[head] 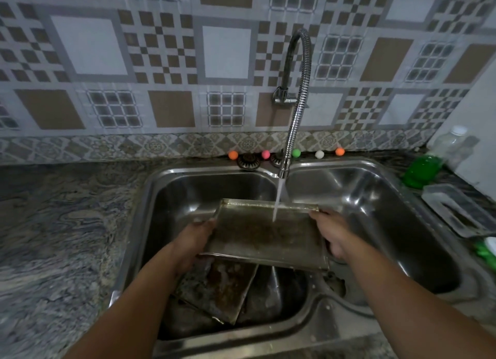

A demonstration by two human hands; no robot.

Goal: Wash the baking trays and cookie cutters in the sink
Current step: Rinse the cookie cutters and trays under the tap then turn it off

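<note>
Grip, left hand (pixel 193 238): clamped on the left edge of a baking tray (pixel 264 235), fingers curled round the rim and mostly hidden beneath it.

Grip, right hand (pixel 331 234): clamped on the tray's right edge, thumb along the rim, fingers wrapped under.

Baking tray: rectangular, metal, stained brown across its face. Held level to slightly tilted above the middle of the sink (pixel 381 278), over the divider between the two basins, clear of everything below.

Water (pixel 277 200): one thin stream from the tap (pixel 296 96), landing on the far part of the tray's face. Tap is a flexible chrome hose, wall-mounted, arching up and down to a nozzle just above the sink's back rim.

Second tray (pixel 222 291): dirty, lying tilted in the left basin, directly under the held tray and partly covered by it. Further dark metal shapes sit beside it; possibly more trays or cutters, too dim to tell.

Right basin: steel, a small patch of dark debris near the divider.

Back rim of sink: five small balls (pixel 296 153) in a row, orange, pink, green, white, orange.

Counter (pixel 59 224): grey marbled stone, surrounding the sink. At its right end, a green bottle (pixel 421 171), a clear plastic bottle (pixel 451 144) behind it, and a clear plastic container (pixel 453 211) just beside the sink's edge.

Wall (pixel 161 63): patterned tiles, brown, white and grey.
</note>
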